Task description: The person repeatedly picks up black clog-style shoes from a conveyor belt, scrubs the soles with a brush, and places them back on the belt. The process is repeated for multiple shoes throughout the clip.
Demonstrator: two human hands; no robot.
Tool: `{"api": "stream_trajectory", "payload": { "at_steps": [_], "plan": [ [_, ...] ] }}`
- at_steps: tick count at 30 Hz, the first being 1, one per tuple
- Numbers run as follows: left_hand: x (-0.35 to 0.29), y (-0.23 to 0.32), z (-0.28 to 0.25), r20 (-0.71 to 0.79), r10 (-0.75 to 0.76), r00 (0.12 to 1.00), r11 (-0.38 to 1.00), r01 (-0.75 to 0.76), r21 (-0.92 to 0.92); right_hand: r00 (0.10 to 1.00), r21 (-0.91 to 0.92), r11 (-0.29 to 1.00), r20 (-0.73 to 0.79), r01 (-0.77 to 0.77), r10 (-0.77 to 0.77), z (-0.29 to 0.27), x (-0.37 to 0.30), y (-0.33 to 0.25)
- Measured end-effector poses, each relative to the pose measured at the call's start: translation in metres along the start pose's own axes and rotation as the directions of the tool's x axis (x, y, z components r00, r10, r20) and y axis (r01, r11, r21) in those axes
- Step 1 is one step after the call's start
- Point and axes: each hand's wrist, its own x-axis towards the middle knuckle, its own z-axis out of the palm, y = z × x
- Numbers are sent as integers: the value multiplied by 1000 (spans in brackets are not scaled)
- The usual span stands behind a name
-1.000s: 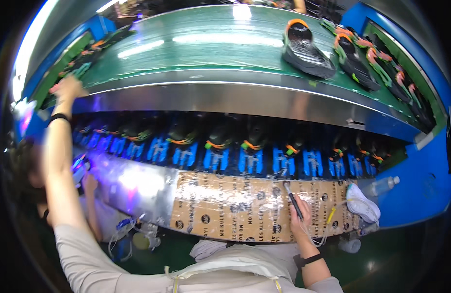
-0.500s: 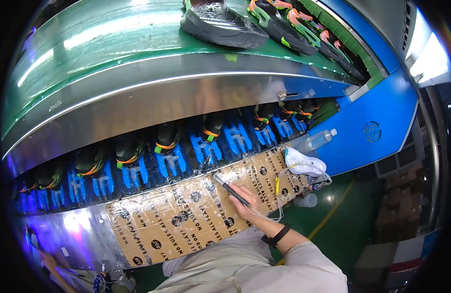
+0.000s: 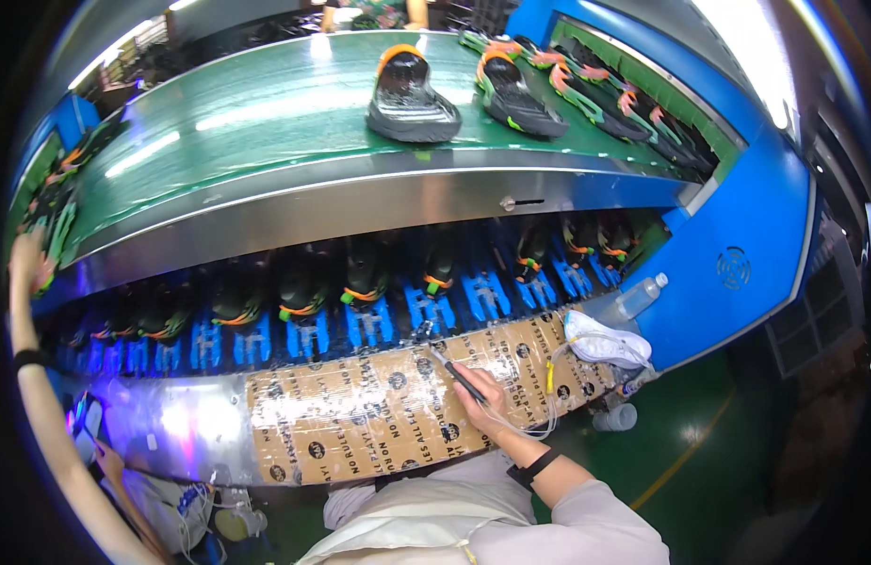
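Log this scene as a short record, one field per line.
Left hand: at a shoe by the left end of the green belt; grip unclear
Right hand: holds a pen-shaped tool above the cardboard
Under the belt: row of dark shoes with blue holders
Cardboard's right end: white shoe
Beyond that: clear bottle

Printed black lettering and round emblems on brown cardboard, lower middle of the frame.
Capital letters run in slanting lines across the cardboard sheet, the same short wording repeated; some lines are cut off at its edges or blurred by glare. Between them sit dark round emblems with small light marks inside, too small to make out clearly.
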Motion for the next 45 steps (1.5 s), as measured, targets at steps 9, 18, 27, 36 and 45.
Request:
{"api": "stream_trajectory", "payload": {
  "at_steps": [9, 18, 27, 36, 45],
  "plan": [
    [-124, 70, 17, -25, -307, 951, 462, 126, -878, 996, 73, 995, -44, 75, -72, 0, -3, 1],
    [-415, 296, -17, 666, 106, 738, -602, 581, -548, 980, 512, 835, 92, -199, 177, 0, 0, -46],
    [-533, 422, -74, 547, 484, 683, -799, 600, -43, 915, 659, 639, 337, -397, 221, 2, 3, -96],
    [-548, 443, -98, 635, 554, 538, -728, 684, 56, 917, 658, 670, 388, -345, 91, 41, 21, -157],
    [-550, 455, -110, 617, 582, 529, -697, 716, 43, 968, 600, 771, 238, -215, 85, 58, 24, -171]
  ]
}}
